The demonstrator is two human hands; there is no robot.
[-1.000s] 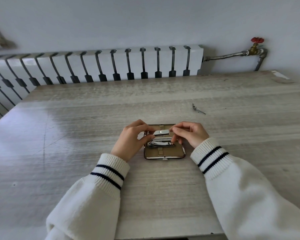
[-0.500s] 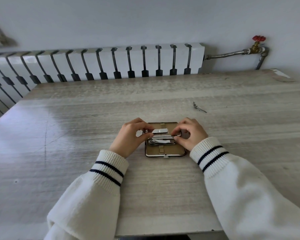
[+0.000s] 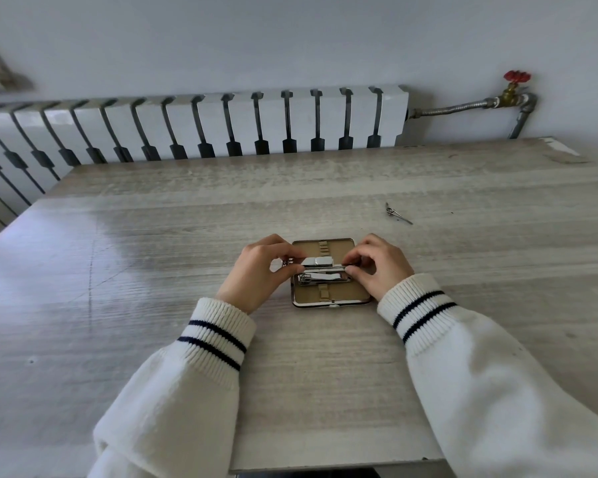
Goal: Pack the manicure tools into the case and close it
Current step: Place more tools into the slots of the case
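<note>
Manicure case (image 3: 328, 301) lies open and flat on a pale wooden table (image 3: 187, 236), straight in front of the person, tan lining up. Both hands meet over its middle. The left hand (image 3: 256, 274) and the right hand (image 3: 382, 267) have curled fingers, each pinching one end of a silver nail clipper (image 3: 318, 261) between thumb and forefinger. That clipper runs left to right across the case, level. It lies parallel to, and just beyond, a second clipper (image 3: 323, 278) already lying in the lining. Which end carries the blades is too small to tell.

The step appears to be seating the held clipper. It would go best kept level, pressed down evenly from both ends, and held off the clipper beside it. Whether it must pass under the tan elastic loops (image 3: 323, 248) cannot be told.

One thin metal tool (image 3: 398, 215) lies loose on the table, well apart, far right, pointing diagonally. Packing looks unfinished, with the case not yet closed.
</note>
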